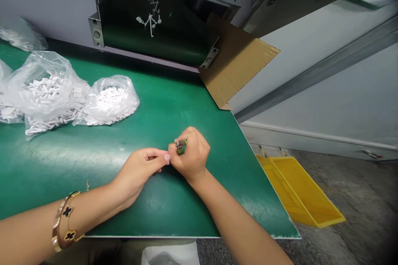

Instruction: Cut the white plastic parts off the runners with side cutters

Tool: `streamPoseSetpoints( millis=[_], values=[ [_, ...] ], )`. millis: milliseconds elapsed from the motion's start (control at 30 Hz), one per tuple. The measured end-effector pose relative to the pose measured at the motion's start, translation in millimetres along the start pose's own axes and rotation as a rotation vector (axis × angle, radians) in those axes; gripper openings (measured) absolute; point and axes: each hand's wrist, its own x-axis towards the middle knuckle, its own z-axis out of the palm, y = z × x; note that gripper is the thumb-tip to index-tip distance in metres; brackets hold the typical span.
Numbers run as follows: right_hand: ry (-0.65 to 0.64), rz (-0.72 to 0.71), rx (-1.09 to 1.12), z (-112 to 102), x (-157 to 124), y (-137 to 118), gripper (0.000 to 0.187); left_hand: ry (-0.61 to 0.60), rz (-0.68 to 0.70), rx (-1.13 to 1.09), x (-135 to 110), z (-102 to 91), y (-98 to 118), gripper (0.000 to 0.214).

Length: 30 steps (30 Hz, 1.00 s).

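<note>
Green-handled pliers [180, 147] sit clenched in the right hand [191, 154], just beside the pressed-together fingertips of the left hand [139, 172].

Bench [186, 120]: right out front, everything's pretty much on this
Bags [46, 87]: bunched up on the left end of the bench, plus a smaller bag [110, 101] just to their right
Belt [149, 45]: back behind the bench, with a part [151, 16] sitting on it
Cardboard [236, 64]: right of the belt, tucked behind the bench
Bin [298, 190]: down on the floor [351, 198], right of the bench
Hands: left hand [137, 174] just beside the right hand [189, 155], both over the bench, tool [180, 148] inside the right one
</note>
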Motion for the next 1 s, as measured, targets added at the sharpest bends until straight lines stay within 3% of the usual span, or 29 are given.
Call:
streamPoseSetpoints(
  millis=[267, 1000],
  values=[
    [0.003, -0.033, 0.000, 0.7, 0.0, -1.2, 0.018, -0.138, -0.152, -0.317, -0.9, 0.6, -4.4, 0.013],
    [0.005, -0.012, 0.032, 3.3, -0.4, -2.4, 0.020, -0.181, -0.123, -0.411, 1.2, 1.7, -4.7, 0.002]
  ],
)
